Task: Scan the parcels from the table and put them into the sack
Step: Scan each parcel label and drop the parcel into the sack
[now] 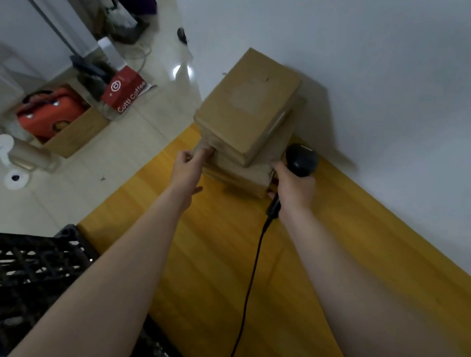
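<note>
A stack of brown cardboard parcels (pixel 247 111) stands at the far end of the yellow wooden table (pixel 320 277), against the white wall. My left hand (pixel 190 164) grips the near left corner of a parcel low in the stack. My right hand (pixel 294 184) holds a black barcode scanner (pixel 300 158) by its handle, right beside the stack's near right corner; its black cable (pixel 249 284) hangs down over the table. No sack is in view.
A black plastic crate (pixel 19 264) sits at the table's near left edge. On the tiled floor to the left are an open carton with an orange bag (pixel 52 114), a red coffee bag (pixel 126 90), tape rolls (pixel 14 178) and cables.
</note>
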